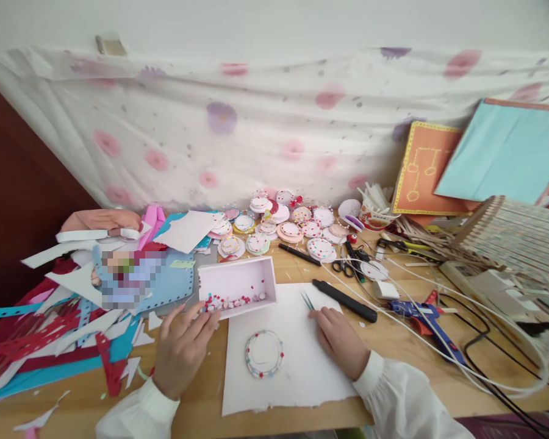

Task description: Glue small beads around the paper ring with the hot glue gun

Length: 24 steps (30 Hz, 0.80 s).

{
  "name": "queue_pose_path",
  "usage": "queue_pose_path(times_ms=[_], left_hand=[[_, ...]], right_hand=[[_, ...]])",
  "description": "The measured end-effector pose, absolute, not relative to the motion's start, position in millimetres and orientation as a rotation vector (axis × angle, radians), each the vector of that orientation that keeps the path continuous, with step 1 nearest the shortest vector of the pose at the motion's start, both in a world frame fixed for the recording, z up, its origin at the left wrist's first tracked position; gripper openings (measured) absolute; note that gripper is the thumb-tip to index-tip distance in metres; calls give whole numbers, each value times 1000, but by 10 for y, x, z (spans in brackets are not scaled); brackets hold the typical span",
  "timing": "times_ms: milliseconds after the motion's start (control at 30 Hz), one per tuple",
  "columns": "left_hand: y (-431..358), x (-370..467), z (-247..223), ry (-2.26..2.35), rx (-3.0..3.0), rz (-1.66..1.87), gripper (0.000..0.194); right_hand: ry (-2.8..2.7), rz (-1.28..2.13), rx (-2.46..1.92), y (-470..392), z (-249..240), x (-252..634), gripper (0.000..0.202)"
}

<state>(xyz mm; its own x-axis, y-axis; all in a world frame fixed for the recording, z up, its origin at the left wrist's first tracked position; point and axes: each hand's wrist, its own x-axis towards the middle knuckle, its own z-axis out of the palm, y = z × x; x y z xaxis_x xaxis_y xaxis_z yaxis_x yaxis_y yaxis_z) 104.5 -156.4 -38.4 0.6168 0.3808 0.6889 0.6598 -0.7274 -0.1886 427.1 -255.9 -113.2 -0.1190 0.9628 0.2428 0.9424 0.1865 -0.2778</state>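
Note:
My left hand [185, 344] is at the lower left corner of a white box [238, 274], fingers spread, its fingertips by the small red, pink and white pieces [229, 301] inside. My right hand [341, 338] rests on a white sheet [297, 378], its fingers closed on thin tweezers [308, 300] that point up and left. Between the hands, a ring of red, white and blue beads [264, 353] lies flat on the sheet.
Paper scraps [73, 329] heap at the left. Decorated round discs [290, 230] cluster behind the box. A black pen-like tool [345, 300], scissors [343, 267], a blue glue gun [432, 323], white cables [498, 387] and wooden sticks [439, 241] lie at the right.

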Motion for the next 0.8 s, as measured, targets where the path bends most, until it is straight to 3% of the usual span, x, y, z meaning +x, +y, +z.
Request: queue_pose_path(times_ms=[333, 533, 667, 800], left_hand=[[-1478, 1315, -631, -820, -2448, -902, 25], [-1389, 1448, -776, -849, -2579, -822, 32], [-1415, 1444, -854, -869, -2576, -870, 38], [-1425, 1418, -936, -839, -2546, -906, 37]], right_hand=[[-1889, 197, -1653, -2627, -1203, 4317, 27], [-1424, 409, -1638, -2698, -1179, 4401, 25], [-1039, 641, -1536, -2772, -1021, 4448, 23], [-1043, 666, -1481, -2760, -739, 4428, 18]])
